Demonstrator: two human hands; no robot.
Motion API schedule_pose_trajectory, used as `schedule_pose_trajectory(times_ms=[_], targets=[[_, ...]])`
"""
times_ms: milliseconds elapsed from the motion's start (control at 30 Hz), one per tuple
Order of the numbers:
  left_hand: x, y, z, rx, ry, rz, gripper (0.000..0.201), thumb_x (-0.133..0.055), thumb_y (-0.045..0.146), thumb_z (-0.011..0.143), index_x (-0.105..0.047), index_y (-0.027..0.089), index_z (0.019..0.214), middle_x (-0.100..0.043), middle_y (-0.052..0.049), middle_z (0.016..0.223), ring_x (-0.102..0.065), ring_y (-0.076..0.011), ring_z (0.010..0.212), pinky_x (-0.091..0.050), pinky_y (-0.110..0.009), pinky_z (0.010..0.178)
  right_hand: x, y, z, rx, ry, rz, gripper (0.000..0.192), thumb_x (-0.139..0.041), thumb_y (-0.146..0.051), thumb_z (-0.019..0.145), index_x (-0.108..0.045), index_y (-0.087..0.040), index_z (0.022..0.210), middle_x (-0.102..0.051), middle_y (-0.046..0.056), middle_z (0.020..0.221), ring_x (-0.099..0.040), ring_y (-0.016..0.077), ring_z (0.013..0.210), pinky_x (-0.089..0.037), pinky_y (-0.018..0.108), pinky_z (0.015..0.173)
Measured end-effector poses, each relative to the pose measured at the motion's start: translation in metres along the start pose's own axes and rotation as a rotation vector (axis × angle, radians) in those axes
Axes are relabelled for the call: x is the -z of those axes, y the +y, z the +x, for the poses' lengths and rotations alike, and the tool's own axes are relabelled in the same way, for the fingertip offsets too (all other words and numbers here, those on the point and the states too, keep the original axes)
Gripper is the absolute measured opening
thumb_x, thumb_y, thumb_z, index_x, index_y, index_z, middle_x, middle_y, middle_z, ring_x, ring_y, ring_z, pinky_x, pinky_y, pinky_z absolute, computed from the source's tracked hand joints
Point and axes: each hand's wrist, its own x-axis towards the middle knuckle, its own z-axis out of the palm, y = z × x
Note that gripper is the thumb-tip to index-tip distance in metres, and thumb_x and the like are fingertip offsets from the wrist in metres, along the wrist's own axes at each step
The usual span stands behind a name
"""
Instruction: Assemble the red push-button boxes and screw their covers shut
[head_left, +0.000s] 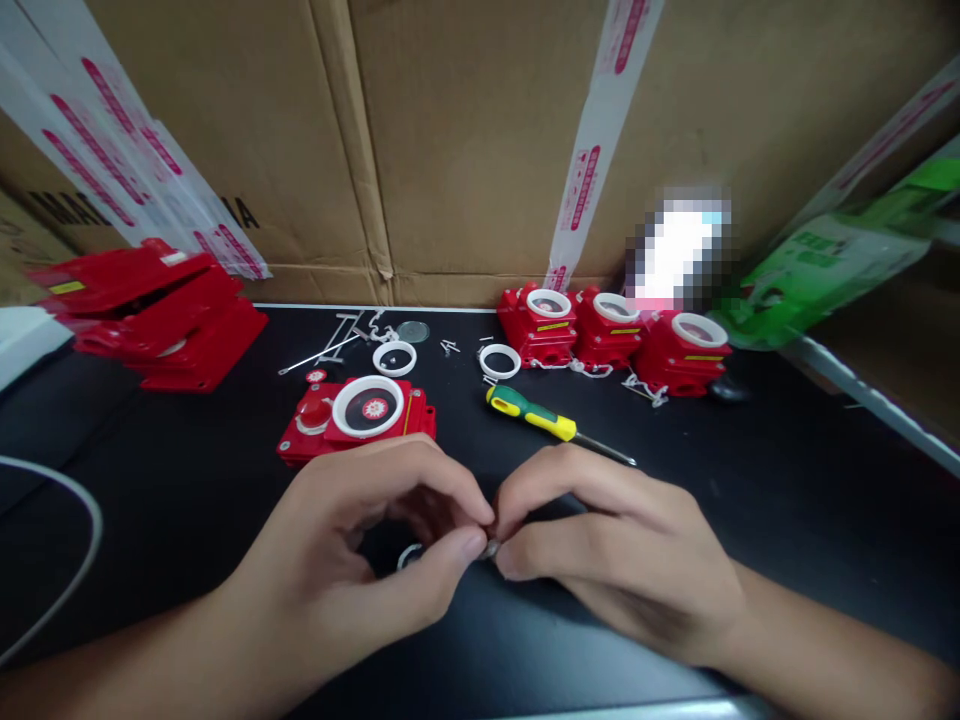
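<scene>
My left hand (375, 540) and my right hand (607, 545) meet fingertip to fingertip above the black table. Both pinch a small greyish piece (489, 548) between thumb and forefinger; the fingers cover most of it, so its kind does not show. Just behind my left hand lies a red call-point box (360, 415) with a white ring and a round dark window. Beyond my right hand rests a screwdriver (532, 412) with a green and yellow handle. Under my left hand part of a pale curved edge (409, 556) shows.
Three red boxes (611, 335) with white rings stand at the back right, near a bright blurred screen (675, 250). Red housings (165, 320) are stacked at left. Loose white rings (394, 358), small screws (448, 347) and a clear disc (413, 331) lie mid-table. Cardboard boxes (465, 140) wall the back.
</scene>
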Motion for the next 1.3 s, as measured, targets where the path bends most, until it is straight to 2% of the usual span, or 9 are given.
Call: schedule_pose_trajectory(times_ms=[133, 333, 433, 533, 767, 967, 1100, 1300], targets=[[0.003, 0.003, 0.001, -0.052, -0.018, 0.092, 0.02, -0.075, 0.008, 0.092, -0.082, 0.028, 0.093, -0.079, 0.004, 0.084, -0.075, -0.0111, 0.077, -0.059, -0.016, 0.072, 0.003, -0.005, 0.002, -0.012, -0.025, -0.043, 0.016, -0.07, -0.008, 0.107, -0.081, -0.019, 0.107, -0.077, 0.005, 0.111, -0.077, 0.0123, 0.099, -0.064, 0.021, 0.088], [0.002, 0.004, 0.003, -0.029, -0.03, 0.078, 0.018, -0.073, 0.007, 0.087, -0.078, 0.025, 0.088, -0.077, 0.003, 0.083, -0.075, -0.0117, 0.072, -0.061, -0.017, 0.068, 0.004, -0.007, 0.007, -0.292, -0.07, 0.263, 0.008, -0.079, -0.015, 0.104, -0.081, -0.023, 0.104, -0.081, 0.003, 0.103, -0.08, 0.0137, 0.088, -0.066, 0.02, 0.082], [0.002, 0.004, 0.003, -0.016, -0.057, 0.088, 0.019, -0.072, 0.007, 0.087, -0.076, 0.025, 0.088, -0.078, 0.003, 0.083, -0.075, -0.0117, 0.072, -0.06, -0.017, 0.069, 0.003, -0.008, 0.007, -0.338, -0.054, 0.276, 0.011, -0.084, -0.013, 0.099, -0.08, -0.023, 0.1, -0.08, 0.0, 0.098, -0.079, 0.0128, 0.085, -0.064, 0.019, 0.079], [0.001, 0.003, 0.002, -0.019, -0.032, 0.07, 0.02, -0.07, 0.006, 0.086, -0.076, 0.025, 0.087, -0.077, 0.004, 0.083, -0.074, -0.011, 0.072, -0.059, -0.016, 0.069, 0.003, -0.009, 0.007, -0.377, -0.041, 0.255, 0.014, -0.087, -0.014, 0.096, -0.078, -0.024, 0.098, -0.078, -0.002, 0.095, -0.076, 0.0119, 0.082, -0.062, 0.017, 0.076], [-0.001, 0.002, 0.001, 0.036, -0.075, 0.036, 0.018, -0.07, 0.007, 0.085, -0.073, 0.024, 0.085, -0.074, 0.004, 0.078, -0.071, -0.0102, 0.067, -0.058, -0.015, 0.065, 0.004, -0.008, 0.008, -0.284, -0.07, 0.199, 0.008, -0.082, -0.017, 0.101, -0.078, -0.024, 0.103, -0.08, -0.001, 0.101, -0.078, 0.0114, 0.088, -0.063, 0.017, 0.083], [-0.003, -0.003, -0.001, 0.035, -0.055, -0.011, 0.021, -0.07, 0.005, 0.088, -0.072, 0.026, 0.091, -0.074, 0.007, 0.08, -0.071, -0.0085, 0.068, -0.057, -0.014, 0.067, 0.0, -0.005, 0.003, -0.004, -0.028, -0.001, 0.015, -0.067, -0.012, 0.111, -0.08, -0.019, 0.112, -0.08, 0.006, 0.112, -0.078, 0.0119, 0.1, -0.065, 0.02, 0.092], [-0.004, -0.007, -0.003, -0.017, -0.048, -0.012, 0.026, -0.069, 0.003, 0.089, -0.073, 0.028, 0.098, -0.074, 0.006, 0.084, -0.072, -0.0094, 0.072, -0.059, -0.016, 0.07, -0.001, -0.004, 0.0, 0.007, -0.022, -0.054, 0.016, -0.067, -0.012, 0.111, -0.08, -0.02, 0.112, -0.078, 0.006, 0.112, -0.078, 0.0119, 0.1, -0.065, 0.021, 0.091], [-0.002, -0.006, -0.006, -0.02, -0.109, 0.003, 0.026, -0.065, 0.004, 0.094, -0.07, 0.029, 0.099, -0.072, 0.007, 0.087, -0.07, -0.0089, 0.075, -0.058, -0.017, 0.072, 0.0, -0.005, 0.002, 0.041, -0.005, -0.069, 0.012, -0.071, -0.01, 0.108, -0.08, -0.018, 0.11, -0.076, 0.004, 0.109, -0.076, 0.0099, 0.099, -0.063, 0.018, 0.092]])
